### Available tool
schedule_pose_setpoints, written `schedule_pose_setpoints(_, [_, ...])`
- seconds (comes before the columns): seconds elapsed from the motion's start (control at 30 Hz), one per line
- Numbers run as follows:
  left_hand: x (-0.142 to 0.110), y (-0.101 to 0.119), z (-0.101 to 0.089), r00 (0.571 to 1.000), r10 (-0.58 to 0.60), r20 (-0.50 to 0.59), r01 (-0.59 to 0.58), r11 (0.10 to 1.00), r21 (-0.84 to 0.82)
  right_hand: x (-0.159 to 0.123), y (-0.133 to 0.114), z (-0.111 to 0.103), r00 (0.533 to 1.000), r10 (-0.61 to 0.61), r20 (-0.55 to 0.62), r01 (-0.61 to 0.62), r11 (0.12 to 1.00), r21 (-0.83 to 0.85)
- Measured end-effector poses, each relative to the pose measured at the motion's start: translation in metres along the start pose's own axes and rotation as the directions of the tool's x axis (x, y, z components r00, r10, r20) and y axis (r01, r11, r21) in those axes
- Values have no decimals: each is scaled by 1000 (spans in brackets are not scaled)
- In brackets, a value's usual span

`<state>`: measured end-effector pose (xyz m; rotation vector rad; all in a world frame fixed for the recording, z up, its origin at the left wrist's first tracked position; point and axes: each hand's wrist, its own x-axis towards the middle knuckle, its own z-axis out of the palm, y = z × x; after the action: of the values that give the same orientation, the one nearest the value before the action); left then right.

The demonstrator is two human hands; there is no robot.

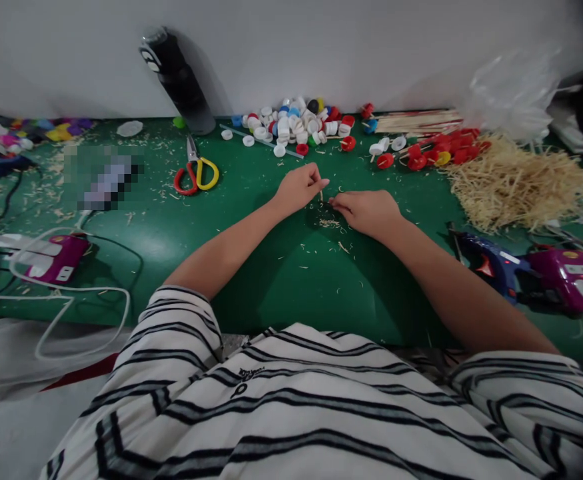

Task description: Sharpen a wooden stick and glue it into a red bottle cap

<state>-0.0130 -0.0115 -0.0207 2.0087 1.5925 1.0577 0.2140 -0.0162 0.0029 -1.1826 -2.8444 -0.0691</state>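
You seem mid-way through fine handling: your left hand [300, 188] pinches a short pale stick [321, 196]; your right hand [370, 211] curls nearby, its hold unclear. Steady fingertips seem called for.

We see a smooth, semi-glossy table [251, 287] mid-frame w/ dry, rough straw bits [329, 223]; smooth plastic caps [291, 125] top ctr.; matt bottle [184, 87] upper left; cloth shirt [296, 417] btm.

The shirt [301, 420] is white, with stripes [331, 400] running across it. Each stripe is gray with black edges, and they look wavy where the shirt folds. Small dark letters [247, 381] sit on the front. The sleeves [171, 333] are short and loose, with stripes too.
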Motion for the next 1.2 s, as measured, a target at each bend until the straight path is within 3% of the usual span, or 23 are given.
schedule_pose_setpoints(0.2, [-1,3,0,1000,19,-2,-19,999,-31,-6,10,-1,1000,-2,9,2,1000,-7])
schedule_pose_setpoints(0.4, [3,3,6,998,64,-1,-64,991,-119,-2,2,1,996,-33,-85,27,997,-65])
schedule_pose_setpoints(0.73, [11,-6,11,992,-67,104,104,910,-401,0,-4,2,999,-3,-43,1,999,-32])
schedule_pose_setpoints(1.2, [7,5,-1,986,-23,167,73,952,-296,0,-3,-3,1000,21,-2,-21,1000,22])
